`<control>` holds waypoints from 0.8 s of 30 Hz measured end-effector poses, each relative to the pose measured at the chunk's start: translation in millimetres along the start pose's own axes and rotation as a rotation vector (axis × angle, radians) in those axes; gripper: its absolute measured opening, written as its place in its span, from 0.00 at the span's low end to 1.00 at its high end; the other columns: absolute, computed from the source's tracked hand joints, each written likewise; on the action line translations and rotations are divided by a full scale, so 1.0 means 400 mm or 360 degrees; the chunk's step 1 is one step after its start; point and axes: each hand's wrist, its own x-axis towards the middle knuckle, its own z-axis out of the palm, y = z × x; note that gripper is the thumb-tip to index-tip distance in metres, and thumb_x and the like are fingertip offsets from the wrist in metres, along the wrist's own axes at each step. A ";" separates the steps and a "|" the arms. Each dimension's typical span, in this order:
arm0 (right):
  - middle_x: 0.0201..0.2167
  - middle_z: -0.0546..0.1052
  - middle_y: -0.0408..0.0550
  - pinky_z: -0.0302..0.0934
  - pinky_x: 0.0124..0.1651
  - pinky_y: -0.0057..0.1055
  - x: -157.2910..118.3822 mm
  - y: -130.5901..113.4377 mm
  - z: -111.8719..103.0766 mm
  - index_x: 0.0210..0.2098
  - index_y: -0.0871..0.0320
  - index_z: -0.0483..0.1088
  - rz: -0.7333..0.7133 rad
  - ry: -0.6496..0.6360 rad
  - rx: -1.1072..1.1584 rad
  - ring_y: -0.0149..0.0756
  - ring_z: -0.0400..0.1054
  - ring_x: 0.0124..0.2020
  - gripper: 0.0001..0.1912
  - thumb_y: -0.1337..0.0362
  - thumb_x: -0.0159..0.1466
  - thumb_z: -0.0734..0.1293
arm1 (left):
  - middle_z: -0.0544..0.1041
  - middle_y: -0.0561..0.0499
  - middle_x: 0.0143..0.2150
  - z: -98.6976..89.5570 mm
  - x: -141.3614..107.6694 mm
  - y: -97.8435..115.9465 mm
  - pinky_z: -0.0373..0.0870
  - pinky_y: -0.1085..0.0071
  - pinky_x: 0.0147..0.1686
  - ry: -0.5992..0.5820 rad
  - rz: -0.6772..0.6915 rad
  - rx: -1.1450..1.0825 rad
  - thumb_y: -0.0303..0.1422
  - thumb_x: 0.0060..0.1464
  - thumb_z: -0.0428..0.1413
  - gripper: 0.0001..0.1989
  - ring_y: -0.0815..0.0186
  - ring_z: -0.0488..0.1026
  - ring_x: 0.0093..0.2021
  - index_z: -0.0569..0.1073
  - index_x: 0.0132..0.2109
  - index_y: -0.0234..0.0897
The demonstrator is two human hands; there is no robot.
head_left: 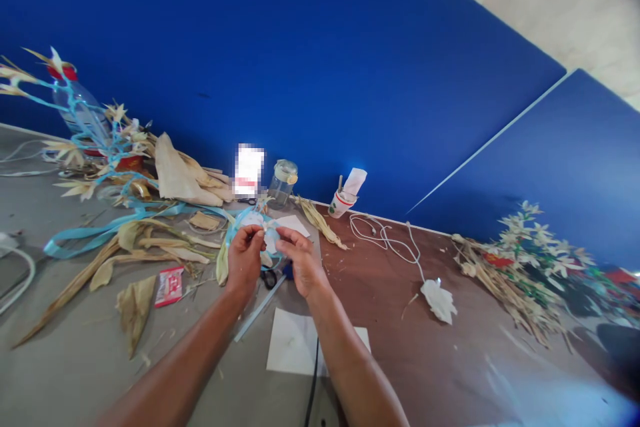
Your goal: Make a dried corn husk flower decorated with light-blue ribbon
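Observation:
Near the middle of the table my left hand [245, 259] is closed in a pinch on a small pale piece [267, 227], too small to make out well. Just to its right, my right hand [301, 259] has its thumb and fingers bent toward that piece; whether they grip anything is unclear. Light blue ribbon [239, 221] lies behind and around the left hand. Below the hands are the black handles of scissors [269, 278] and a pale strip [260, 309].
Dry husks [180, 177] and a blue-stemmed husk-flower branch [114, 147] lie left. Behind stand a glass jar [283, 185] and a cup [343, 203]. White paper [293, 340] lies in front. A white cable [385, 233] and white flowers [530, 233] are right.

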 end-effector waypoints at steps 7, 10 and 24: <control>0.39 0.77 0.46 0.60 0.46 0.32 0.029 -0.030 -0.053 0.41 0.56 0.74 -0.0152 0.0129 0.0163 0.37 0.68 0.43 0.20 0.57 0.49 0.72 | 0.69 0.56 0.25 0.006 -0.014 0.013 0.61 0.74 0.27 -0.0198 0.0101 0.0125 0.36 0.48 0.57 0.07 0.70 0.63 0.26 0.72 0.34 0.37; 0.39 0.77 0.47 0.61 0.44 0.32 0.027 -0.042 -0.068 0.41 0.56 0.75 -0.0130 -0.0068 0.0108 0.36 0.69 0.41 0.19 0.54 0.53 0.69 | 0.70 0.55 0.26 0.011 -0.021 0.025 0.61 0.74 0.26 -0.0308 0.0120 0.0147 0.36 0.47 0.57 0.08 0.70 0.63 0.26 0.73 0.33 0.37; 0.38 0.71 0.49 0.58 0.48 0.38 -0.021 -0.068 -0.057 0.34 0.58 0.73 -0.1246 0.0300 -0.1163 0.39 0.65 0.43 0.08 0.68 0.58 0.62 | 0.68 0.56 0.25 0.010 -0.009 -0.007 0.61 0.75 0.27 -0.0337 -0.0123 -0.0196 0.36 0.46 0.60 0.09 0.72 0.64 0.24 0.72 0.33 0.36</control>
